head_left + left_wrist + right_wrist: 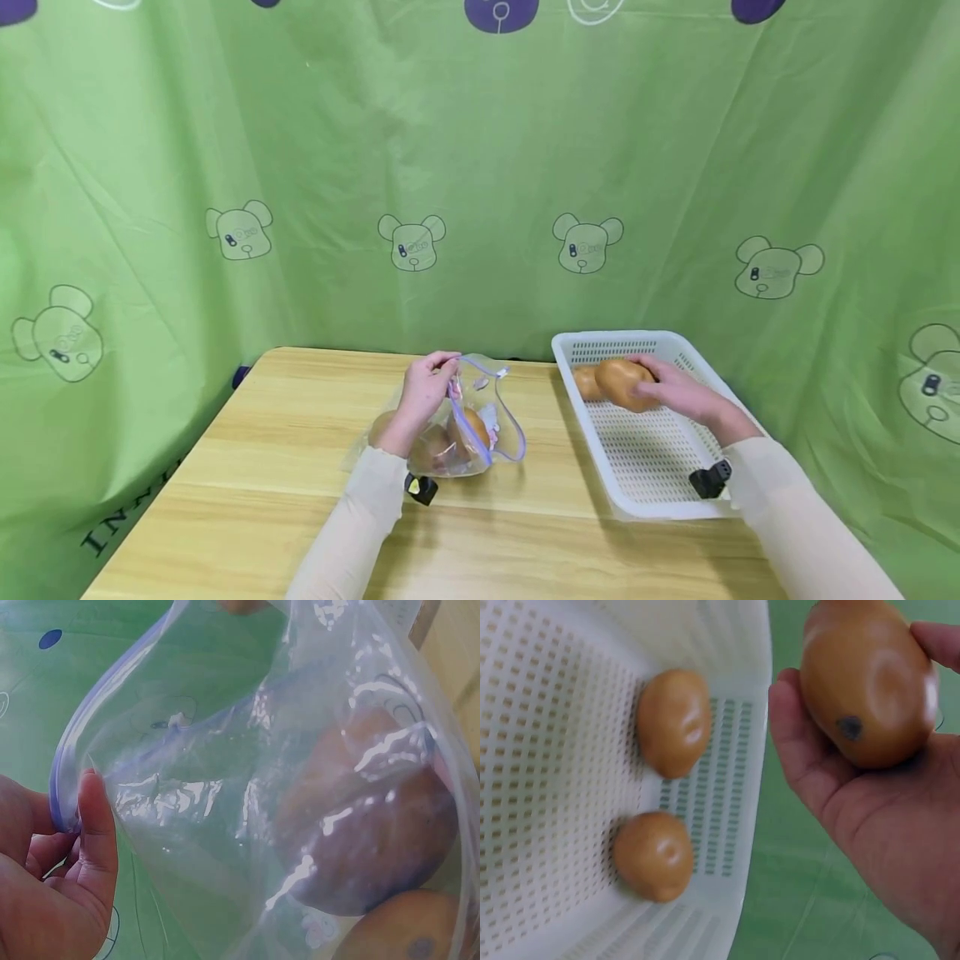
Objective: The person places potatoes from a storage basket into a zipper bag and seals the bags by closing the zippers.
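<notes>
My left hand [426,393] pinches the purple zip edge of a clear zip bag [187,825], whose mouth gapes to the right. Inside the bag, a brown potato [367,825] and a lighter one [409,930] show through the plastic in the left wrist view. Over the far part of a white basket [637,510], my right hand [678,392] grips another brown potato [870,682] with a dark spot. Two more potatoes, an upper one [673,724] and a lower one [654,856], lie in the basket in the right wrist view.
Bag and basket stand on a wooden table [247,467], the basket at its right side. A green curtain [480,167] with bear faces hangs close behind the table and around its sides.
</notes>
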Tool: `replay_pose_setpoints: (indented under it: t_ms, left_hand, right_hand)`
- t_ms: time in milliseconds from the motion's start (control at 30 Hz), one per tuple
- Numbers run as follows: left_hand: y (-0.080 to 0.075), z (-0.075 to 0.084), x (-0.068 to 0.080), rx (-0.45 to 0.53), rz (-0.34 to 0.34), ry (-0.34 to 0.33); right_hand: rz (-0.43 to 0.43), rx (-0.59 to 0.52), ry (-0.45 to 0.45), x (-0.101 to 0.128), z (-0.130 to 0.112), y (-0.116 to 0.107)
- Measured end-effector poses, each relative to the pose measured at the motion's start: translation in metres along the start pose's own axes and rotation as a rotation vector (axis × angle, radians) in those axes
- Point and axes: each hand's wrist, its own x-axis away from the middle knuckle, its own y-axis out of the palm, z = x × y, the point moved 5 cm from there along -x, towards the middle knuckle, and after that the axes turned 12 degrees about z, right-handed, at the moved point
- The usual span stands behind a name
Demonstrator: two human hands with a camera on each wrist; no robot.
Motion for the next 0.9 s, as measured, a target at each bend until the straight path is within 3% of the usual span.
replay_pose_setpoints:
  t_ms: [167,333,600,900]
  left_hand:
    - [0.0,0.001,0.001,0.002,0.002,0.0]
    - [0.0,0.002,0.001,-0.013,0.009,0.004]
    - [0.0,0.005,0.001,-0.014,0.003,0.0]
    - [0.0,0.004,-0.001,-0.005,0.006,0.002]
  right_hand:
    - [-0.011,-0.039,-0.038,0.0,-0.016,0.009]
    - [-0.022,0.017,-0.089,0.0,-0.034,0.02]
    - [-0.07,0.011,-0.115,0.0,-0.061,0.04]
    - [-0.038,0.079,-0.196,-0.004,-0.083,0.062]
